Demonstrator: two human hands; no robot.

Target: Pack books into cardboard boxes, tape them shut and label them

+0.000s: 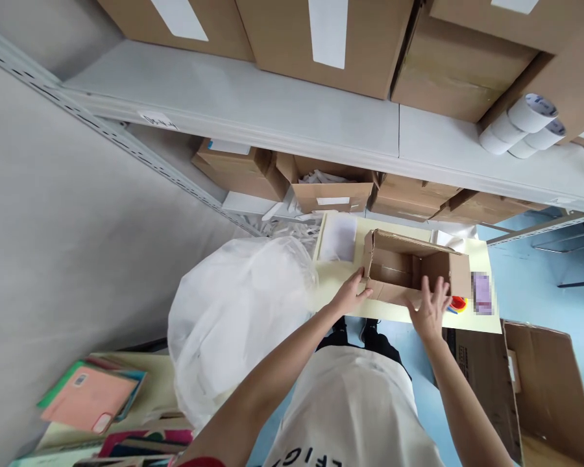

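An open brown cardboard box (399,266) lies on a pale yellow table (486,321) in front of me, its flaps up. My left hand (351,293) grips the box's near left corner, thumb on the flap edge. My right hand (431,305) rests on the box's near edge with its fingers spread apart. A red tape dispenser (458,303) shows just right of that hand. A white sheet (338,238) lies on the table left of the box.
A large white plastic bag (233,318) bulges at the left. Grey shelves (282,110) above hold cardboard boxes and white tape rolls (520,126). A big open carton (540,383) stands at lower right. Coloured tablet cases (90,399) lie at lower left.
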